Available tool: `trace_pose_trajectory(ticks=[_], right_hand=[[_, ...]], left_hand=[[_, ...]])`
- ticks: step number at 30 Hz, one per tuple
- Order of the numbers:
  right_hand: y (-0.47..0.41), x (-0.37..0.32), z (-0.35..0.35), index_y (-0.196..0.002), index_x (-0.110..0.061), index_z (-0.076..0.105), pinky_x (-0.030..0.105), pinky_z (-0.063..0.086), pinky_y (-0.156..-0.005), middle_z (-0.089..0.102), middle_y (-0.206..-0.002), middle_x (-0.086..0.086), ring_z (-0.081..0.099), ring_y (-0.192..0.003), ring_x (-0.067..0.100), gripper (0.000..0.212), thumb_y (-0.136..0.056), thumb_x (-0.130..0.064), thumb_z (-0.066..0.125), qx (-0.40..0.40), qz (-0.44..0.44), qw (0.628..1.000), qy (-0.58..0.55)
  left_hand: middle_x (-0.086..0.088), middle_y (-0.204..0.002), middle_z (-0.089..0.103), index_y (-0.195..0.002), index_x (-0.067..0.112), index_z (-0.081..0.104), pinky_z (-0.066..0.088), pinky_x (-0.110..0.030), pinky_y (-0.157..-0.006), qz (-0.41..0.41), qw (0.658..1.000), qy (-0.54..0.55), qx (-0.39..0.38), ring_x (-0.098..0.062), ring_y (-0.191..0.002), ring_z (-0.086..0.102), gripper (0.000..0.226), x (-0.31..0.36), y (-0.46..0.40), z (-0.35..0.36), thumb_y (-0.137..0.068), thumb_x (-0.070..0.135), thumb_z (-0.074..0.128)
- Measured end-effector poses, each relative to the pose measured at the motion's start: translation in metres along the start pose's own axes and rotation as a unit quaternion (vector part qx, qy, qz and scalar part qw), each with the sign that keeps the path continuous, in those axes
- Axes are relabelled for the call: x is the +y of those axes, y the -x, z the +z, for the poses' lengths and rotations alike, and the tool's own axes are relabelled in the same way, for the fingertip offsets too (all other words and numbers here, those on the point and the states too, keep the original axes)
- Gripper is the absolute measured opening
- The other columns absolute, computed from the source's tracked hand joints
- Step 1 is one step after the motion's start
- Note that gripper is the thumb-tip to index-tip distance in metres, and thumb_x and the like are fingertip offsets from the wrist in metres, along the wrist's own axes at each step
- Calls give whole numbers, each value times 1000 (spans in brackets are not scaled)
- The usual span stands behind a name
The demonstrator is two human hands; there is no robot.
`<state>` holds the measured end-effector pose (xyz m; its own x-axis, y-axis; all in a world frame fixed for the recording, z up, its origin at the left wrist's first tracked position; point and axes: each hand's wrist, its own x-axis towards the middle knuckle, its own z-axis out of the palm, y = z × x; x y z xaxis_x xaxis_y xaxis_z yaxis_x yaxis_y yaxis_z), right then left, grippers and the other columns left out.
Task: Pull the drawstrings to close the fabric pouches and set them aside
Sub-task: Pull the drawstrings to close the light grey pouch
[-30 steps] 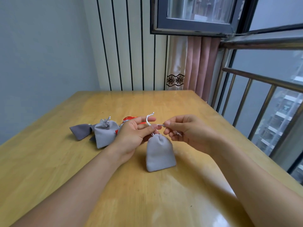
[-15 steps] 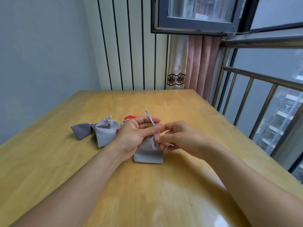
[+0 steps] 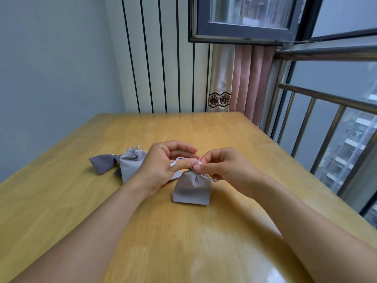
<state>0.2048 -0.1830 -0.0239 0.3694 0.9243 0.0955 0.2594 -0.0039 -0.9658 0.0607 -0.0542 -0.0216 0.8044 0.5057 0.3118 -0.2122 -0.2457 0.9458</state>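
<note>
A grey fabric pouch (image 3: 191,189) hangs just over the wooden table (image 3: 204,242), its neck gathered tight between my two hands. My left hand (image 3: 163,164) pinches a silver drawstring (image 3: 177,160) at the neck with thumb and forefinger. My right hand (image 3: 226,168) pinches the other drawstring end at the same spot. To the left lie two closed pouches: a light grey pouch (image 3: 130,163) with a knotted silver cord on top, and a darker grey pouch (image 3: 102,163) beside it.
Behind my left hand a further pale pouch edge (image 3: 177,175) peeks out. A metal railing (image 3: 318,127) and window run along the table's right side. A striped wall panel and pink curtain (image 3: 251,82) stand behind the far edge.
The pouch swung from my left hand's side back toward the middle and now hangs upright. My hands have drawn together at its neck. The red item behind my left hand is now hidden.
</note>
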Motion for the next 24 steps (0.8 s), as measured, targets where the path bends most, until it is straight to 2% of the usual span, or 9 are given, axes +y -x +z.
trace_pose_trajectory(ticks=[7,10,14,16,20,24], right_hand=[[-1,2,-5,-75,-15,64,25,43,-65,53,-73,4,50,-71,15,20,-92,-26,67,-60,49,991,-106],[-2,3,-4,-82,-12,63,21,44,-63,55,-77,4,52,-72,13,17,-91,-26,67,-59,49,991,-111],[-3,6,-2,-87,-9,65,29,41,-69,59,-76,2,51,-69,13,14,-93,-22,66,-68,51,988,-132],[-3,6,-1,-92,-11,65,29,43,-69,63,-79,1,53,-67,12,12,-90,-21,71,-57,64,986,-142],[-2,7,1,-109,-13,72,24,43,-67,65,-89,-2,53,-68,8,25,-86,-22,75,-59,62,989,-120],[-3,6,-1,-92,-12,74,22,42,-62,63,-81,-2,50,-67,9,11,-83,-19,76,-15,49,992,-113]], left_hand=[[-11,-88,77,-99,-1,67,55,-23,-74,31,999,-21,-1,-17,-83,73,26,0,-1,-2,-76,-11,74],[-12,-85,75,-95,2,69,56,-22,-70,54,996,-65,35,-14,-78,72,25,0,-1,4,-76,-13,73],[-1,-82,74,-90,17,72,58,-24,-69,105,979,-142,104,-13,-75,71,26,-6,0,11,-77,-6,75],[1,-81,74,-88,18,72,59,-27,-69,124,974,-146,118,-15,-74,72,23,-8,1,11,-78,-2,75],[-1,-79,74,-87,15,71,57,-25,-67,127,978,-124,112,-16,-73,72,22,-7,2,13,-76,-2,79],[-1,-79,73,-88,13,71,57,-24,-67,142,976,-122,107,-14,-74,71,21,-6,1,12,-76,-3,78]])
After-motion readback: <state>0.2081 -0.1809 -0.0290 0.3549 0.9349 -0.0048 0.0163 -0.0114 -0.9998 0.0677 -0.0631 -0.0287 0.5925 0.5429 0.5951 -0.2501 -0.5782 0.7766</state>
